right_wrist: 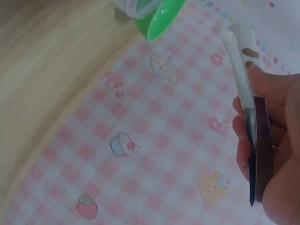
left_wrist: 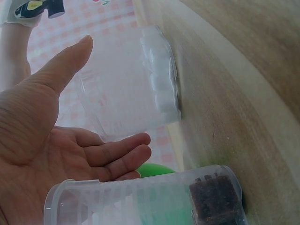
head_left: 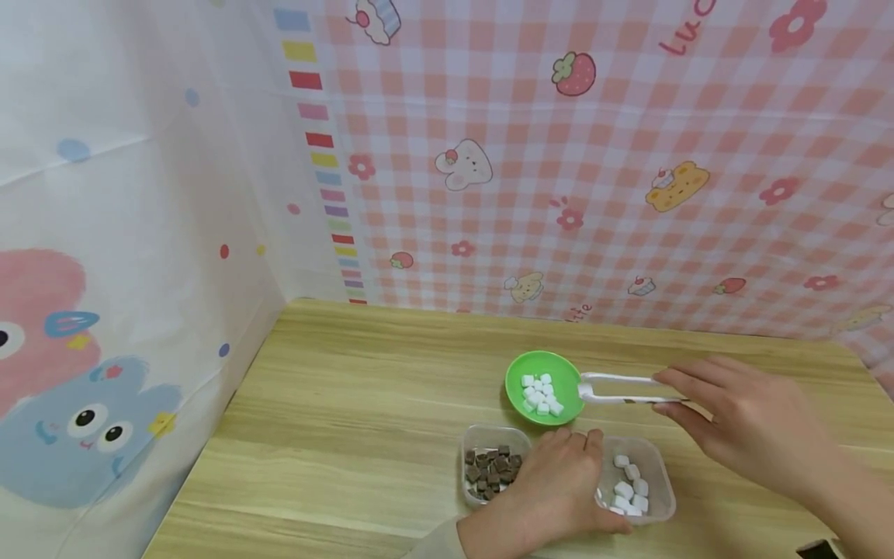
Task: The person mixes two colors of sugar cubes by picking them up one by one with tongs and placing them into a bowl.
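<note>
My right hand holds a pair of tongs with white tips, which reach to the right rim of a green dish. Small white cubes lie heaped in that dish. Whether the tips pinch anything is too small to tell. In the right wrist view the fingers wrap the dark handle of the tongs. My left hand grips the left side of a clear plastic container holding several white cubes. Thumb and fingers span this container in the left wrist view.
Left of the left hand stands another clear container with brown cubes, partly hidden by that hand. The wood-grain table extends to the left. A pink checked cloth hangs behind, with a white printed cloth on the left.
</note>
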